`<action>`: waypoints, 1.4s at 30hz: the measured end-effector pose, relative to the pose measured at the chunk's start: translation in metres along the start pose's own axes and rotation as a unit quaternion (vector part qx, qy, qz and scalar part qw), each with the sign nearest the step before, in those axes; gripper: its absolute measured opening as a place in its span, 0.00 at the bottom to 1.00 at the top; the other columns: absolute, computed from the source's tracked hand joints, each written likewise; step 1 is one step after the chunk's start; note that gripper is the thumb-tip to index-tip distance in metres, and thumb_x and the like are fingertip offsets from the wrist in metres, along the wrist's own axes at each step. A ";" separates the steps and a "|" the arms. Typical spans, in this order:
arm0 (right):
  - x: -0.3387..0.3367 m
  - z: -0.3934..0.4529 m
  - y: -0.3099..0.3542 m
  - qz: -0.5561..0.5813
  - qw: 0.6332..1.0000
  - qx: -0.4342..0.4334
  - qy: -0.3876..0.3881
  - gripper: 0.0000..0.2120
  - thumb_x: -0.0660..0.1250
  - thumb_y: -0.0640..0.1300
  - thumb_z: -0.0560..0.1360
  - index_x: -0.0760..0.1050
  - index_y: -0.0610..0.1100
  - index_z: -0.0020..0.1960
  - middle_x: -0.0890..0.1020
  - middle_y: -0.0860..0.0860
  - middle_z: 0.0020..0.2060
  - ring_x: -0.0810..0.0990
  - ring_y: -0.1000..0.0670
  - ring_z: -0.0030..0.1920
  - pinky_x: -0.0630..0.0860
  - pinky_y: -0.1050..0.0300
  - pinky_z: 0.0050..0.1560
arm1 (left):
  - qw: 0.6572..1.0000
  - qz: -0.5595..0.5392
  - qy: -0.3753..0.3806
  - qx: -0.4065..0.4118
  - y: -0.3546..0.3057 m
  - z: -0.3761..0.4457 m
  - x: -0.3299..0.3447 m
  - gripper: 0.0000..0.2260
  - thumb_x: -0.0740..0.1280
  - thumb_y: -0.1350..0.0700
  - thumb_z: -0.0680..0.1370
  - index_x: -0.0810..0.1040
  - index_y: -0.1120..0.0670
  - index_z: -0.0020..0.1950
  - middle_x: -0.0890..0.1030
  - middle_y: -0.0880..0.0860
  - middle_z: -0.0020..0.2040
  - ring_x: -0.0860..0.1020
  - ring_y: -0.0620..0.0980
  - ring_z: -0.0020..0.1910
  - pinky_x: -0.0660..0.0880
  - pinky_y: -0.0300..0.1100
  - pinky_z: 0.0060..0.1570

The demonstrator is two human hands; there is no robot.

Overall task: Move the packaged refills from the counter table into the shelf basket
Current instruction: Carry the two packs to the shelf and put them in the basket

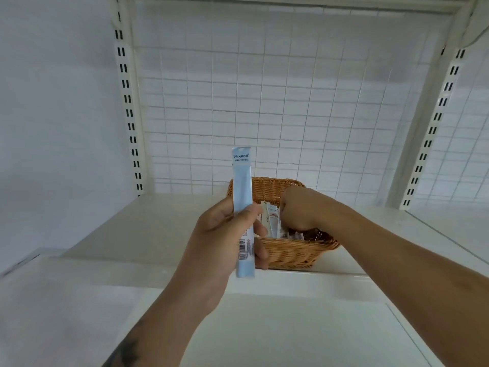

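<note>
My left hand (225,234) grips a long pale blue refill packet (242,181), held upright just left of a brown wicker basket (291,254) on the white shelf (158,229). My right hand (299,210) reaches down into the basket with its fingers curled among white refill packets (272,218). Its fingertips are hidden, so whether they hold a packet cannot be made out.
A white wire grid panel (264,102) backs the shelf, with slotted uprights at the left (129,112) and right (436,123). A second white surface (264,327) lies in front of and below the shelf.
</note>
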State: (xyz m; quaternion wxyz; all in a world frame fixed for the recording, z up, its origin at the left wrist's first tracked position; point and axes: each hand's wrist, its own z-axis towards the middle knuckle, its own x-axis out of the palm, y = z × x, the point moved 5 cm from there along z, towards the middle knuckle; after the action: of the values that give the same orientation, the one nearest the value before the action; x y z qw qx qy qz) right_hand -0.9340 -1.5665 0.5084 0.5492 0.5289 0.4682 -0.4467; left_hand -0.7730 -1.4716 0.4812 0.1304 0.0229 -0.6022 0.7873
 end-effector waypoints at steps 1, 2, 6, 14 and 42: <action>0.002 0.001 0.002 -0.015 1.000 0.003 0.001 0.05 0.65 0.37 0.78 0.80 0.41 0.49 0.82 0.46 0.44 0.81 0.48 0.43 0.79 0.54 0.41 | 1.000 -0.002 0.001 0.000 0.000 0.000 -0.001 0.07 0.66 0.55 0.82 0.80 0.56 0.56 0.80 0.55 0.38 0.78 0.56 0.30 0.79 0.49 0.34; 0.004 0.001 0.003 -0.028 1.000 0.007 -0.003 0.03 0.66 0.37 0.77 0.78 0.42 0.47 0.81 0.47 0.43 0.79 0.49 0.41 0.77 0.56 0.38 | 1.000 -0.004 0.001 -0.003 0.000 0.001 -0.002 0.07 0.66 0.55 0.82 0.80 0.56 0.56 0.81 0.56 0.38 0.78 0.56 0.29 0.79 0.50 0.34; 0.004 -0.003 0.009 -0.072 0.996 0.001 -0.045 0.03 0.68 0.37 0.76 0.76 0.43 0.44 0.78 0.49 0.39 0.77 0.51 0.39 0.75 0.58 0.37 | 1.000 -0.010 -0.005 -0.024 0.000 0.002 -0.008 0.07 0.66 0.55 0.83 0.81 0.57 0.54 0.81 0.58 0.38 0.74 0.56 0.24 0.74 0.44 0.27; -0.026 -0.068 0.020 0.205 0.943 -0.091 -0.247 0.05 0.69 0.45 0.78 0.78 0.51 0.43 0.82 0.56 0.37 0.80 0.56 0.39 0.76 0.63 0.37 | 0.998 -0.015 -0.008 -0.067 -0.012 0.003 -0.011 0.30 0.53 0.35 0.84 0.83 0.58 0.47 0.79 0.60 0.36 0.62 0.48 0.22 0.59 0.37 0.27; 0.000 -0.027 0.000 0.220 0.973 0.049 -0.049 0.05 0.73 0.37 0.75 0.86 0.36 0.49 0.87 0.39 0.43 0.82 0.46 0.35 0.75 0.57 0.37 | 0.747 0.629 -0.140 0.163 0.057 -0.037 -0.073 0.21 0.54 0.39 0.83 0.77 0.49 0.65 0.82 0.49 0.60 0.78 0.55 0.64 0.63 0.61 0.75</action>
State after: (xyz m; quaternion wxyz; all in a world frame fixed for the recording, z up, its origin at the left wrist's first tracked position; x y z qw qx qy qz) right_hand -0.9353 -1.5392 0.5081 0.6294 0.6228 0.2907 -0.3627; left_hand -0.7115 -1.4633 0.4037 -0.4860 -0.2304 -0.3540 0.7651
